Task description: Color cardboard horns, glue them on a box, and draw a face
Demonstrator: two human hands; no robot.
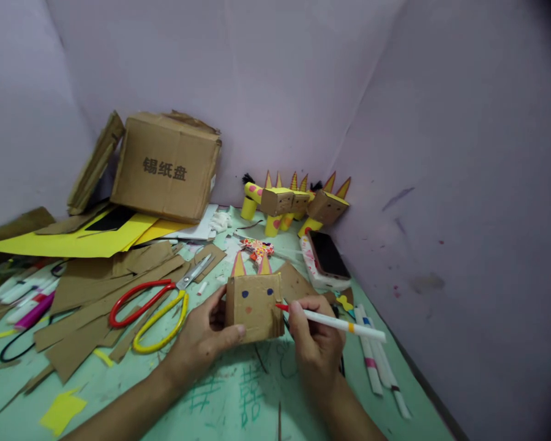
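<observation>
A small cardboard box head (257, 321) with two dark eyes, a faint reddish nose and two pointed pink-edged yellow ears is held upright over the table. My left hand (209, 331) grips it from the left, thumb across its lower front. In my right hand (319, 337) is a white marker (340, 323) with a red tip end, held like a pen. Its tip meets or lies just before the box's right edge; I cannot tell which. Left of the box lie scissors (183, 285) with one red and one yellow handle.
Cardboard strips (87, 306) and yellow paper (73, 239) cover the left side, below a large carton (168, 165). Several yellow animal figures (280, 202) stand at the back. A hot glue gun (257, 248) lies before them. At right are a phone (329, 254) and white markers (381, 355).
</observation>
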